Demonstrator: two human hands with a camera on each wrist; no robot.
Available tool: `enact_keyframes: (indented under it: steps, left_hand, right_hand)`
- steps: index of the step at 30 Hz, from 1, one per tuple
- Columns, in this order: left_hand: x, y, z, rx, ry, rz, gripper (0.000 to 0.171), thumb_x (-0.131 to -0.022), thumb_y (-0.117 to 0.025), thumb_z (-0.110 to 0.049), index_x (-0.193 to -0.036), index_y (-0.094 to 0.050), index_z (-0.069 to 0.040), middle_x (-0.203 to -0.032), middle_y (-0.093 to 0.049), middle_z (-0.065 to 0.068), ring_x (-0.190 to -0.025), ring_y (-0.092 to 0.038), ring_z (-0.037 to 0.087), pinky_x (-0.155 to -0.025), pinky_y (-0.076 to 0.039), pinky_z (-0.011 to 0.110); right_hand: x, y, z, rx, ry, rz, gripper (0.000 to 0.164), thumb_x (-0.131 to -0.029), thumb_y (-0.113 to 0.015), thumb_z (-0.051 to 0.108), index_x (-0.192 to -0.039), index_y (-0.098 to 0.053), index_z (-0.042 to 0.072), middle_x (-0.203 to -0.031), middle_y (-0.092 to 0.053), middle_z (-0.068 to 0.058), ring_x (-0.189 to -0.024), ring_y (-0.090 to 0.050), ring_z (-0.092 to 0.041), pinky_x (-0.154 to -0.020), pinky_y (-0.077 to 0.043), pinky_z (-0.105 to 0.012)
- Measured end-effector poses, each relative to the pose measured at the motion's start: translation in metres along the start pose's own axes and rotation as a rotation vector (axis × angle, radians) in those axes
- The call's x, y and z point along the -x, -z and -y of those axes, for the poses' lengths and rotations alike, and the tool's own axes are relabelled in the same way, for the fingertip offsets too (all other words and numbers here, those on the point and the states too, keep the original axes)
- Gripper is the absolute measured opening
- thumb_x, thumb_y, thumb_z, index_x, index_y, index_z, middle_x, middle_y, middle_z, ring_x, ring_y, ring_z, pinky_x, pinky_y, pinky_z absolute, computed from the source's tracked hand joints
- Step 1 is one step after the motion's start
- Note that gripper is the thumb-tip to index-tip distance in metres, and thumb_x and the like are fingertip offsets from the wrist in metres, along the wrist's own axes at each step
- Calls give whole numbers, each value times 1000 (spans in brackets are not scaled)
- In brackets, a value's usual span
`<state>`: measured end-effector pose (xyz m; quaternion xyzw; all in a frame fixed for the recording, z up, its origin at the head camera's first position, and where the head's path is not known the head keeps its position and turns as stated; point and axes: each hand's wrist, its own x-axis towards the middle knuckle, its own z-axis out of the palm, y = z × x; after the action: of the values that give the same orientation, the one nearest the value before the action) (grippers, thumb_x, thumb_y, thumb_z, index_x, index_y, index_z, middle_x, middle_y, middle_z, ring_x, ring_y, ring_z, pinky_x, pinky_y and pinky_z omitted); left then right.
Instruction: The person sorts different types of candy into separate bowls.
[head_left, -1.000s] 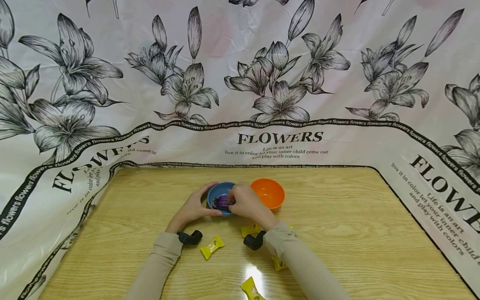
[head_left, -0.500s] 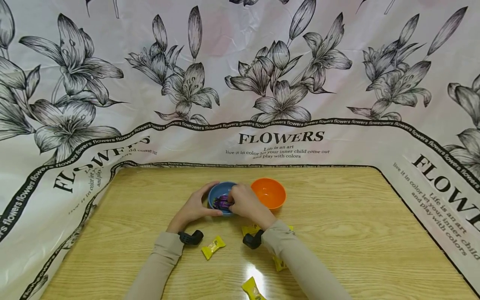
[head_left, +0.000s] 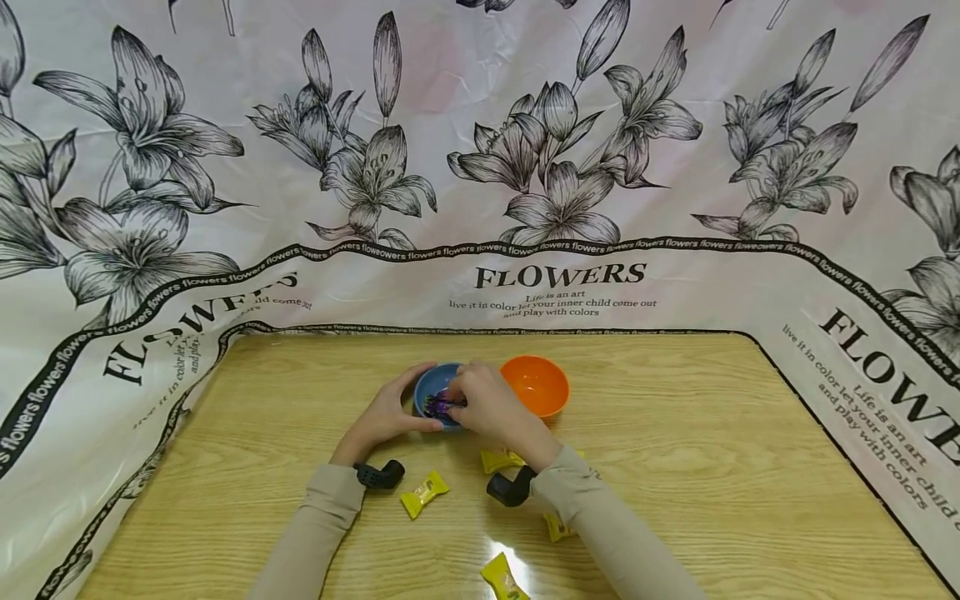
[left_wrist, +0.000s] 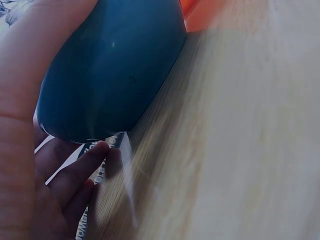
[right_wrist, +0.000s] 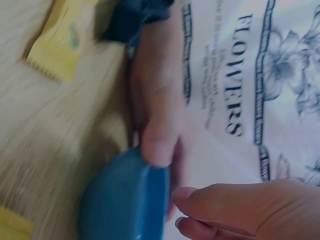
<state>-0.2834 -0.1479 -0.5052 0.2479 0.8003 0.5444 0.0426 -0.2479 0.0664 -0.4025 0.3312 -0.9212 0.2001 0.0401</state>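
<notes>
My left hand (head_left: pixel 386 412) holds the small blue bowl (head_left: pixel 427 379) from its left side, the thumb along the near edge and the fingers around the back. In the left wrist view the bowl's outer wall (left_wrist: pixel 115 75) rises between thumb and fingers. Shiny dark purple wrapped candy (head_left: pixel 437 407) lies inside the bowl. My right hand (head_left: pixel 491 404) reaches over the bowl's right rim, its curled fingers pinching at the purple wrapper; the fingertips are partly hidden. In the right wrist view, thumb and forefinger come close together above the blue rim, and the candy is out of sight.
An orange bowl (head_left: pixel 540 387) stands just right of the blue one, partly behind my right hand. Several yellow wrapped candies, one yellow candy (head_left: pixel 424 495) among them, lie on the wooden table (head_left: pixel 712 467) around my forearms. Flower-printed cloth (head_left: pixel 562 287) borders the table.
My right hand has risen slightly over the blue bowl, and the purple wrapper at its fingertips has shifted. My left hand keeps its hold on the bowl.
</notes>
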Motion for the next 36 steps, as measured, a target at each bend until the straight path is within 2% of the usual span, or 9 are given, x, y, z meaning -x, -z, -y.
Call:
enact_keyframes:
  steps: [5, 8, 12, 16, 18, 22, 30, 36]
  left_hand:
    - [0, 0, 0, -4, 8, 2, 100, -71, -91, -34, -154, -38, -17, -155, -39, 5, -141, -35, 30, -115, -27, 56]
    - [1, 1, -5, -2, 17, 16, 98, -73, -90, -28, -154, -36, -14, -156, -37, 10, -142, -34, 33, -115, -26, 57]
    - [0, 1, -5, -1, 12, 31, 99, -75, -89, -18, -156, -32, -9, -157, -35, 14, -143, -31, 36, -116, -25, 58]
    - [0, 1, 1, 10, -8, 19, 98, -74, -89, -14, -155, -34, -12, -155, -38, 10, -143, -32, 33, -117, -23, 56]
    - [0, 1, 1, 7, -14, 8, 97, -73, -89, -15, -154, -36, -12, -154, -40, 9, -144, -32, 32, -117, -22, 56]
    - [1, 0, 1, -6, -17, -1, 98, -72, -91, -21, -154, -37, -13, -153, -42, 7, -144, -32, 31, -117, -21, 57]
    - [1, -2, 1, -29, -30, -7, 102, -69, -92, -31, -154, -37, -12, -154, -42, 6, -144, -32, 31, -117, -22, 56]
    - [1, -1, 1, -24, -30, -3, 99, -71, -92, -24, -153, -38, -13, -155, -40, 7, -144, -31, 30, -117, -22, 55]
  right_hand:
    - [10, 5, 14, -31, 58, -44, 11, -81, -83, 13, -89, -79, 7, -91, -68, -2, -91, -59, -21, -88, -52, -39]
    - [16, 4, 22, -20, 109, -79, 10, -80, -84, 15, -86, -79, 10, -88, -67, 0, -89, -59, -21, -86, -52, -41]
    - [25, -4, 31, -39, 143, -73, 10, -79, -84, 13, -87, -78, 11, -87, -66, 2, -89, -58, -20, -85, -50, -43]
    - [35, -12, 36, -99, 179, -24, 14, -80, -82, 10, -93, -76, 8, -93, -66, 0, -93, -56, -19, -87, -48, -39]
    - [39, -16, 38, -164, 194, 11, 15, -81, -81, 8, -95, -76, 6, -97, -67, -1, -93, -56, -19, -88, -48, -37]
    - [44, -25, 38, -254, 167, 116, 17, -83, -79, 6, -100, -75, 6, -100, -67, 0, -96, -58, -15, -90, -49, -29]
    - [49, -42, 29, -283, 108, 261, 28, -80, -83, 9, -107, -74, 11, -105, -66, 5, -98, -59, -8, -91, -47, -23]
    - [50, -53, 27, -262, 143, 252, 26, -78, -84, 9, -102, -75, 12, -102, -65, 5, -96, -54, -6, -89, -46, -19]
